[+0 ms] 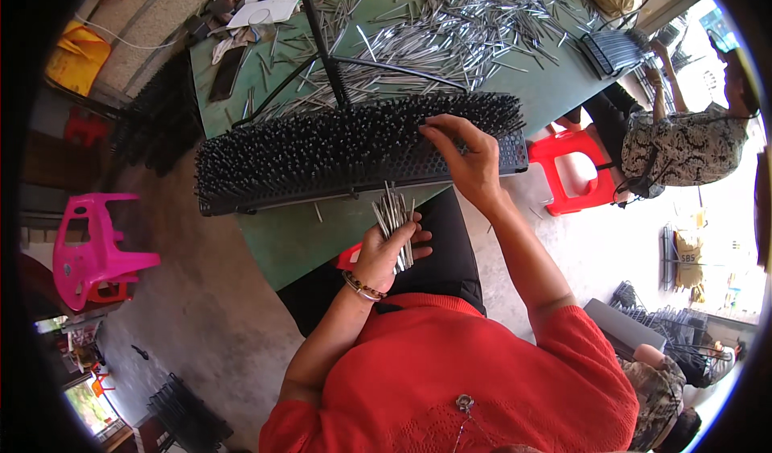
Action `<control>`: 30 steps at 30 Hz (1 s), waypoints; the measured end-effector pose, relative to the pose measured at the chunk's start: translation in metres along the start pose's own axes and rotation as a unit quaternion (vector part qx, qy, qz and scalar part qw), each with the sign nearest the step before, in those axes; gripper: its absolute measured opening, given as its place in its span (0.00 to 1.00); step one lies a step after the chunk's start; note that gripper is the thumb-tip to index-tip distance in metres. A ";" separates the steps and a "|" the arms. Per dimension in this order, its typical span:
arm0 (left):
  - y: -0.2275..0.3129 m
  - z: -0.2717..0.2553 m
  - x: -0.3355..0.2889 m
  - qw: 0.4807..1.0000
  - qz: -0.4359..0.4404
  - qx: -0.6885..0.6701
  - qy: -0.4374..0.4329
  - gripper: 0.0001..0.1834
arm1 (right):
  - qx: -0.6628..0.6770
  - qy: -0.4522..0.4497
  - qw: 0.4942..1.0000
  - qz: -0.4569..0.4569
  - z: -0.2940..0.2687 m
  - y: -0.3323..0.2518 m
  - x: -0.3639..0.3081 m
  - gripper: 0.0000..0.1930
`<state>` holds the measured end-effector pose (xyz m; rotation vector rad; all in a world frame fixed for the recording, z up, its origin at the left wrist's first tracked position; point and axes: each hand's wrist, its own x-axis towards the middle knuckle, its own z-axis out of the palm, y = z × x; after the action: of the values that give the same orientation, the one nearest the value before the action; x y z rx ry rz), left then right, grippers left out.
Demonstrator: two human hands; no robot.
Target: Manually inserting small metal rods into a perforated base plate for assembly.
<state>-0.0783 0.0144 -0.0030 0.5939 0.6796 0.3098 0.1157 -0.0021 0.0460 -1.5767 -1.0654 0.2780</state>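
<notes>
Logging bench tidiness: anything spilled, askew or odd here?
Loose metal rods lie strewn at all angles across the green table; one stray rod sits near its front, apart from the pile. The pink plastic stool looks tipped, but that may be fisheye distortion. No obvious damage.

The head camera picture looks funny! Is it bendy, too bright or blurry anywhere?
Head view, left rim: the fisheye lens makes the pink stool look tipped sideways; head view, right rim: glare washes out the background around the seated person; head view, top: the piled metal rods glint; head view, middle: the left hand and right hand look fairly sharp.
</notes>
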 end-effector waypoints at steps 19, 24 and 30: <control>0.001 -0.007 -0.001 1.000 -0.015 0.015 -0.023 0.14 | -0.241 -0.027 0.942 -0.230 0.012 0.017 -0.005 0.10; 0.007 -0.003 -0.002 1.000 0.017 -0.008 -0.023 0.13 | -0.137 -0.005 0.973 -0.188 0.004 0.001 -0.019 0.09; 0.010 0.005 -0.005 0.996 0.044 -0.012 -0.074 0.12 | 0.016 -0.244 0.958 0.151 -0.004 -0.011 -0.040 0.10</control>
<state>-0.0791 0.0183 0.0086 0.6190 0.5070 0.3505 0.0907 -0.0353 0.0420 -1.6822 -1.1762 0.9251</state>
